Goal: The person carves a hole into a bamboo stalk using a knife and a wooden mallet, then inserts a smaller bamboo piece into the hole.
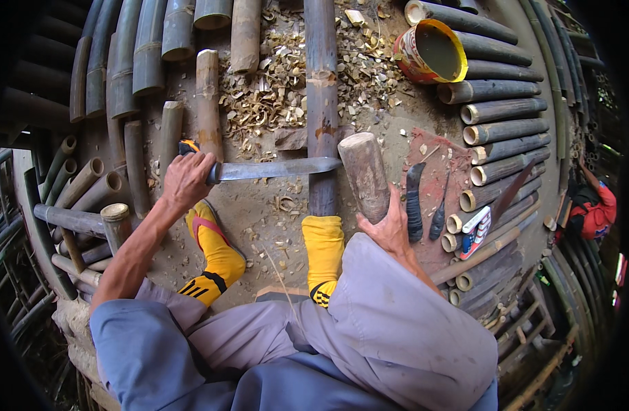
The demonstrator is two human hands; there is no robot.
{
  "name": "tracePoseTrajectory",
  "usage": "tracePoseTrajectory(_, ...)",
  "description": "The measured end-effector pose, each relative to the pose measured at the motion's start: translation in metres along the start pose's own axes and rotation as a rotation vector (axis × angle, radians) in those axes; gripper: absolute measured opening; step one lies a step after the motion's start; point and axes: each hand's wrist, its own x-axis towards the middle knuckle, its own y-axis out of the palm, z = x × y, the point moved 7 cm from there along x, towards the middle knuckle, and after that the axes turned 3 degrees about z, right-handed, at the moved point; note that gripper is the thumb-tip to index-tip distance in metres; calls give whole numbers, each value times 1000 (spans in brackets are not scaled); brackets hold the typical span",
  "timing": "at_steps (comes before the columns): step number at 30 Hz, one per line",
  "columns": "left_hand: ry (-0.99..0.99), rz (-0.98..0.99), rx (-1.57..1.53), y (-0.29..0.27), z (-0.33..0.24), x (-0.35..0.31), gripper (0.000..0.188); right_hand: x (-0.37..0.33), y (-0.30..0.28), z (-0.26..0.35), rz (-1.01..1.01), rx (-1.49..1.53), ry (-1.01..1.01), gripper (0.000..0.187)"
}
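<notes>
Left hand: grip closed around the handle of a long machete, blade lying level across the upright bamboo pole at frame centre. Right hand: grip wrapped around the lower end of a wooden mallet, its head just touching the blade tip at 3 o'clock of the pole. A yellow-socked foot pins the pole at 6 o'clock. Shavings lie at 12 o'clock; a painted can at 1 o'clock.
</notes>
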Motion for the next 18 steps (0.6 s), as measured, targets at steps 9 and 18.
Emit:
tracePoseTrajectory(9,18,1,-13,1,-1,0,29,0,-3,-2,14,-63,-27,87)
tracePoseTrajectory(18,12,39,-32,2,1,3,28,0,-5,-2,11,-75,-48,86)
